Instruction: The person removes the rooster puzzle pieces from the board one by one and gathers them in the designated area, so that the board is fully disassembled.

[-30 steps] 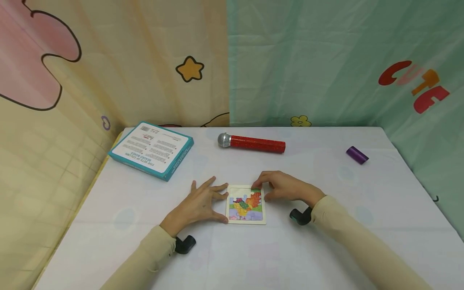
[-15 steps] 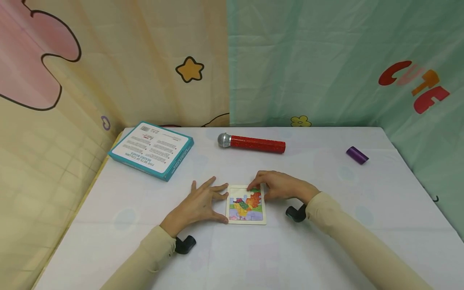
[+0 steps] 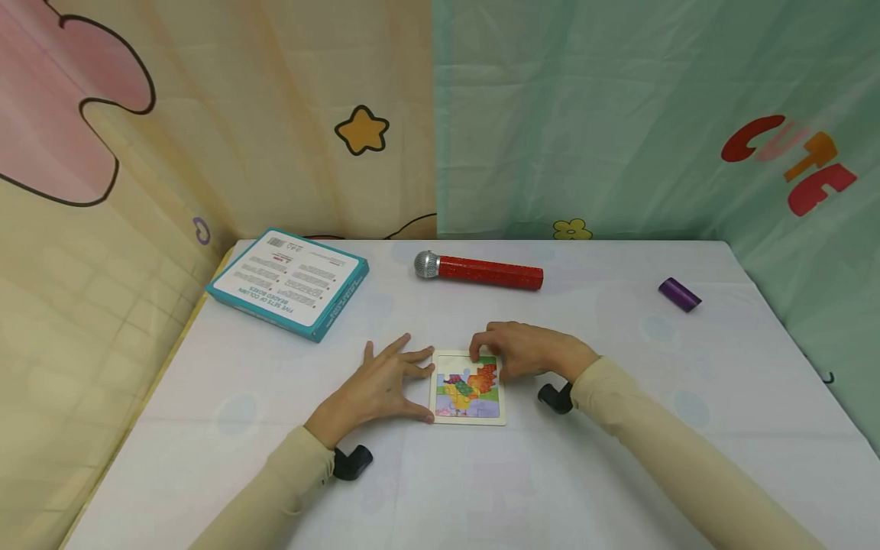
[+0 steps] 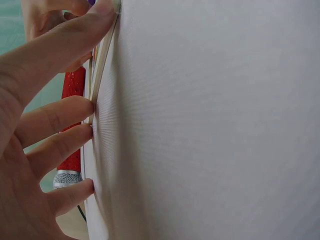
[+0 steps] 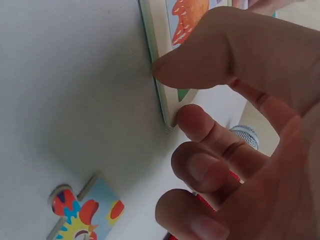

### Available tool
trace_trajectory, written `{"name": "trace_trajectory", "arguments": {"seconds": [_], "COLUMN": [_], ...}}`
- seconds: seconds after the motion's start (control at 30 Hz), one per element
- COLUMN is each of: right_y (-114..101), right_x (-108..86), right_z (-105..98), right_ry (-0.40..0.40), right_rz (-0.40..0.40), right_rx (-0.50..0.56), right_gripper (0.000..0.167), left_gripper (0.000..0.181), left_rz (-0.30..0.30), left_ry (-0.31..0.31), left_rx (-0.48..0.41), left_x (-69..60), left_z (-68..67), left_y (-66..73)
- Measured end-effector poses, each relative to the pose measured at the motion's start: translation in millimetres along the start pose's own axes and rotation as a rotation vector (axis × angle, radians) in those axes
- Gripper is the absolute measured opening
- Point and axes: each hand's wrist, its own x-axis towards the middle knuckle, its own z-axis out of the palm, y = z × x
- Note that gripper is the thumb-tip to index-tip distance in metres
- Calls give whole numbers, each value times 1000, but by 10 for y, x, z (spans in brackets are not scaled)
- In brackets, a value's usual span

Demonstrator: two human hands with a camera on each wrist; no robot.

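Note:
A small jigsaw puzzle (image 3: 467, 395) in a cream frame lies flat on the white table, showing a colourful bird. Bare board shows along the top of its picture area. My left hand (image 3: 383, 389) has its fingers spread, with thumb and fingertips against the frame's left edge. At the upper right corner, my right hand (image 3: 525, 351) is bent over the puzzle; its thumb (image 5: 195, 67) rests on the right edge and its index finger reaches the top side. The right wrist view also shows a loose jigsaw piece (image 5: 90, 215) on the table, hidden in the head view.
Behind the puzzle lies a red toy microphone (image 3: 481, 271) with a silver head. A flat teal box (image 3: 289, 283) sits at the back left, overhanging the table's edge. A purple cylinder (image 3: 679, 294) lies at the back right. Curtains enclose the table.
My right hand has shifted slightly left, its index fingertip sliding along the top of the puzzle. My left hand and the puzzle have kept their places.

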Motion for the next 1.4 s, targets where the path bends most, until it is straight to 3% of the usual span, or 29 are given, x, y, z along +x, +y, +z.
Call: {"name": "trace_trajectory", "arguments": {"seconds": [0.27,0.83,1.03,1.17,1.4], "right_y": [-10,138,234,275,436], "right_x": [52,-45,-95,-154,-324], "right_z": [28,110,101,34,-40], "right_ry": [31,167,208,196,231], "right_rz": [-33,-65,-45,-17,60], "right_rx": [13,301,470,591,601], "right_gripper": [36,31,11,12,14], "left_gripper": [77,77,77,77,77], "left_rz": [12,20,20,22,32], "left_ry": [1,17,21,22,28], "left_rx": [16,15,15,18,17], "left_x": [-1,0,-1,-2,-7], "left_z": [6,12,18,25,27], "left_y": [-5,-4,-5,-11,-15]}}
